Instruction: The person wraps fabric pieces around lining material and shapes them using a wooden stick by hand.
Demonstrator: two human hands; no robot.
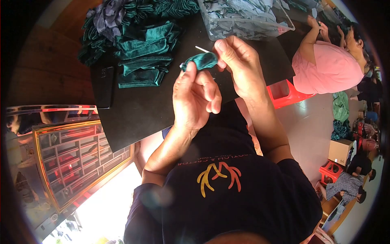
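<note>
Between my two hands is a small bunched piece of dark green velvet fabric point(201, 62). A thin white stick point(202, 49) pokes out past its upper edge; what it belongs to is hidden. My left hand point(191, 95) pinches the left end of the fabric with thumb and fingers, and a small pale tip shows by the thumb. At the right end, my right hand point(239, 61) has thumb and fingers closed on the same piece. Folded green velvet strips point(146, 55) lie in an overlapping row on the black table point(142, 110), beyond my left hand.
A clear plastic bin point(248, 30) full of grey-green fabric pieces stands at the table's far side. A dark phone point(105, 87) lies near the left edge. To the right, a person in a pink top point(327, 67) sits by a red stool point(286, 93).
</note>
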